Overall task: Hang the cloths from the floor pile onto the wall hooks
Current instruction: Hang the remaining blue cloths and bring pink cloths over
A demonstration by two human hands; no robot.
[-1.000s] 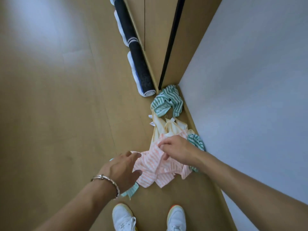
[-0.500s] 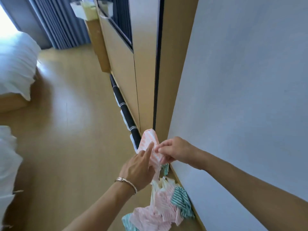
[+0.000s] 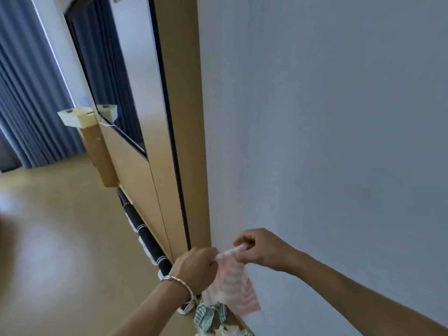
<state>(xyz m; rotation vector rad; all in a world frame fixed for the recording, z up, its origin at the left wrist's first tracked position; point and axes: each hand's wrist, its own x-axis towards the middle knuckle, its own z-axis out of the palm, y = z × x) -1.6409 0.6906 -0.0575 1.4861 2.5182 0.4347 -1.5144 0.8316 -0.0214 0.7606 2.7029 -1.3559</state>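
Between left hand [image 3: 196, 269] and right hand [image 3: 263, 248] | pink cloth [image 3: 230, 288] pinched, hanging

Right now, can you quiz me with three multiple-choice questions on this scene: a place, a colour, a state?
1. Where is the pink cloth? A) on the floor B) held up by the left hand and right hand C) on a hook
2. What colour is the striped cloth below it? A) green B) black C) purple
3. What is the right hand doing? A) lying open and flat B) pinching the pink cloth C) hanging idle
Answers: B, both grip its top edge in the air; A, green-white stripes show; B, its fingers curl round the edge.
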